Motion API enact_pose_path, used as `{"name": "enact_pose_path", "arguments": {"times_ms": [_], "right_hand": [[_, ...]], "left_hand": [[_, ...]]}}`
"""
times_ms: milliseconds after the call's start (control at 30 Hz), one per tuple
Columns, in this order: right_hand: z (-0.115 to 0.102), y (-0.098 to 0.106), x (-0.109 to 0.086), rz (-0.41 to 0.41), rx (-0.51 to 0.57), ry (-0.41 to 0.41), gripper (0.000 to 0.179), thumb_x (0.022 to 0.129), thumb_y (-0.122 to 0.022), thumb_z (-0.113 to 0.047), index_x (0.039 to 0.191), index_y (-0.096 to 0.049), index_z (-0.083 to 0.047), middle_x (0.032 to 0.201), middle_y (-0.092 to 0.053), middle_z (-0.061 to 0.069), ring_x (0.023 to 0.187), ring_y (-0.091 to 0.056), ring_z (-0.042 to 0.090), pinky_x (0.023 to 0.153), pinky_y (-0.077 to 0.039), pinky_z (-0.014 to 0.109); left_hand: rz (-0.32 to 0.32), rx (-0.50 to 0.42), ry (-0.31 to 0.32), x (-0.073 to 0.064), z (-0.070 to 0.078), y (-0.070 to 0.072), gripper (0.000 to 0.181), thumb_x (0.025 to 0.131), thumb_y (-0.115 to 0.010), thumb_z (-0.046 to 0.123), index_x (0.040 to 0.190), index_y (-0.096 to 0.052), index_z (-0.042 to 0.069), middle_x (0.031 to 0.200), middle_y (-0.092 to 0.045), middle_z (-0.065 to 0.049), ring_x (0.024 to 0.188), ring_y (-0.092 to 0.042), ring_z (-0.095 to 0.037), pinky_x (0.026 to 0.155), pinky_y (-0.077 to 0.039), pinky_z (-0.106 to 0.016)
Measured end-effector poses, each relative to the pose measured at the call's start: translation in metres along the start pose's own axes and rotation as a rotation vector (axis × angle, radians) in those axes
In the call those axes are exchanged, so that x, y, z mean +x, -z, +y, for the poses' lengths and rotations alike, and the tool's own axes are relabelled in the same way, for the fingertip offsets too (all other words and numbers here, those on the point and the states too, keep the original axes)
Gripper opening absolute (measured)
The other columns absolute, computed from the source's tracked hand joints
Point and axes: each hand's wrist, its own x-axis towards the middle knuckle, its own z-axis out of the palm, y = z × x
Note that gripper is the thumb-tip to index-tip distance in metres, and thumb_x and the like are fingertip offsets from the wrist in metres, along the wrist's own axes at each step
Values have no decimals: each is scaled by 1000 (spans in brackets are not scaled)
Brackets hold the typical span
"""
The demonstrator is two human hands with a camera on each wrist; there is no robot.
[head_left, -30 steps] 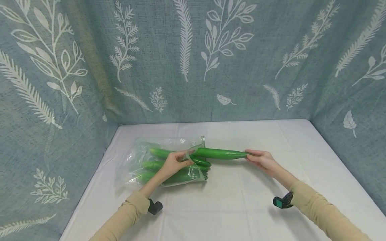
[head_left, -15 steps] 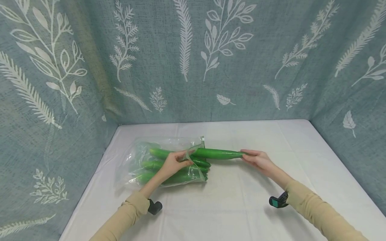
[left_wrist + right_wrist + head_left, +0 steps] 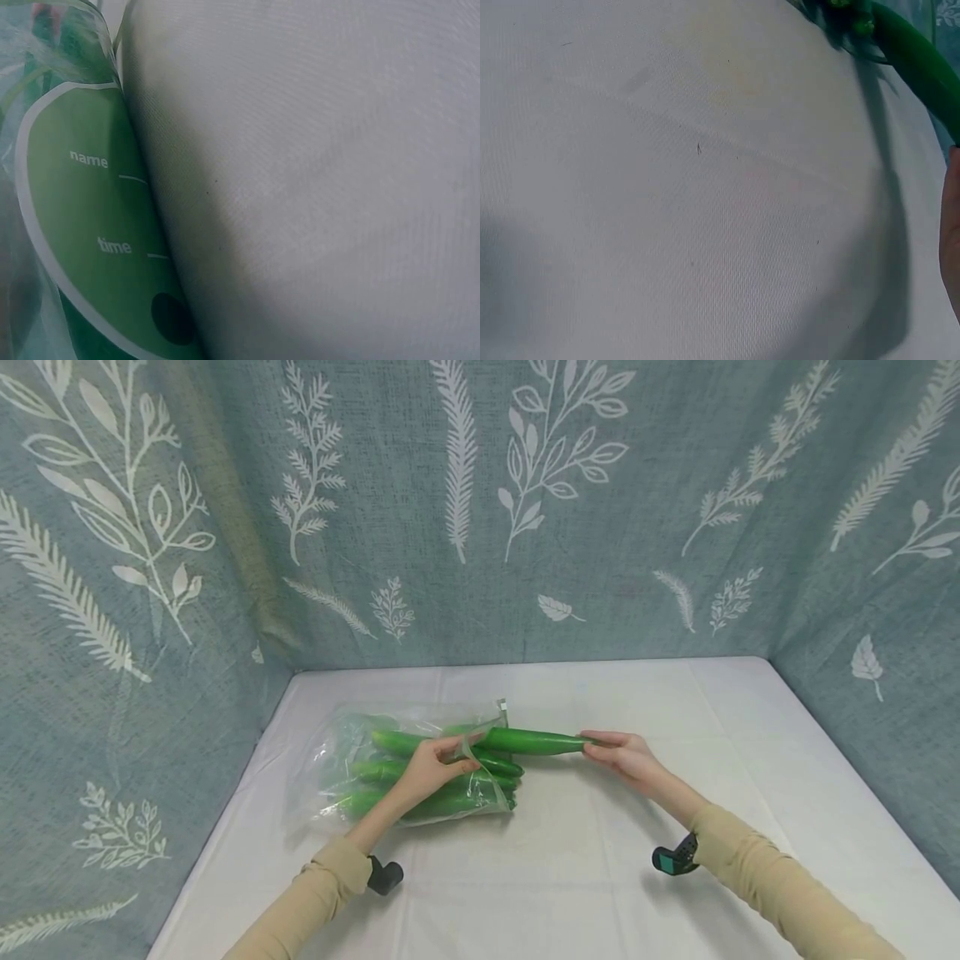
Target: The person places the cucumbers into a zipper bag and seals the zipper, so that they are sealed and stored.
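A clear plastic bag (image 3: 318,768) lies on its side with several green cucumbers (image 3: 442,806) inside, its mouth facing right. My left hand (image 3: 431,768) pinches the upper edge of that mouth between thumb and fingers. One long cucumber (image 3: 532,742) lies partly inside the bag, its right end sticking out. My right hand (image 3: 630,760) grips that end with the fingertips; in the right wrist view the cucumber (image 3: 922,64) slopes above its shadow. Close up in the left wrist view, the bag bears a green label (image 3: 90,202) reading "name" and "time".
A white cloth (image 3: 555,877) covers the table under both hands. Blue-green curtains (image 3: 420,510) with white leaf prints stand behind the table and along both sides. Each wrist carries a small black device (image 3: 675,857).
My right hand has moved left, pushing the long cucumber deeper into the bag; less of it sticks out. My left hand has stayed in place on the bag's edge.
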Motion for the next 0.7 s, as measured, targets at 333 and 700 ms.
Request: {"name": "enact_pose_path", "arguments": {"times_ms": [333,700], "right_hand": [[-2,-16,6,27,-53,-9,49,89,-64,-8,132,-49,9,114,-67,4,91,-63,-1,90,-53,22],[-1,-30,17,20,-184,20,44,88,-67,-14,128,-57,1,133,-57,17,106,-61,10,96,-51,30]], "left_hand": [[5,-12,4,0,-2,0,46,85,-69,9,128,-56,-3,136,-52,-23,130,-45,-37,104,-42,-50],[-2,-5,7,0,1,0,47,85,-70,13,128,-58,-1,136,-53,-21,131,-45,-35,103,-43,-49]]}}
